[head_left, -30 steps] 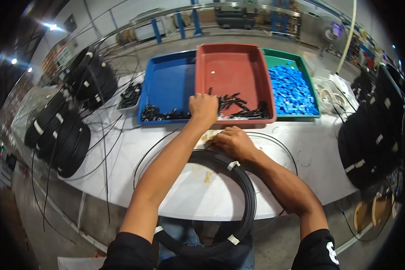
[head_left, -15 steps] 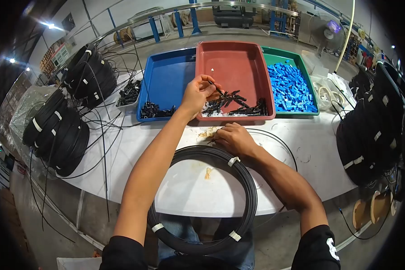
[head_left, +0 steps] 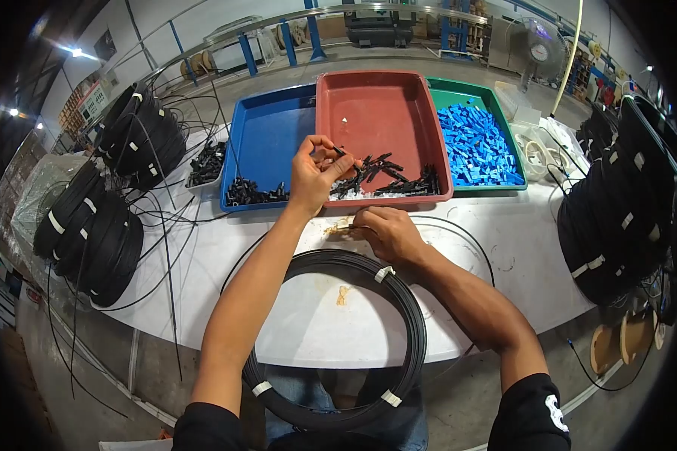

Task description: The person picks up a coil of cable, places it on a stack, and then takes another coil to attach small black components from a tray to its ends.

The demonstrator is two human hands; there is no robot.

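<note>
My left hand [head_left: 320,171] is raised over the front left of the red tray [head_left: 376,105], its fingers pinched on a small black part [head_left: 339,151]. More black parts [head_left: 384,169] lie at the front of that tray beside white bits. My right hand [head_left: 386,230] is closed near the tray's front edge, with a black cable end [head_left: 344,228] sticking out to its left. A black cable coil [head_left: 416,323] with white ties stands against the table's near edge, between my forearms.
A blue tray [head_left: 267,113] with black pieces sits at the left, a green tray [head_left: 496,120] of blue pieces at the right. Large black cable coils [head_left: 98,240] [head_left: 617,218] flank the white table [head_left: 519,263]. Loose cables cross its left side.
My left hand has drawn back a little to the left and down, away from the black parts, still holding one. The whole view has shifted slightly.
</note>
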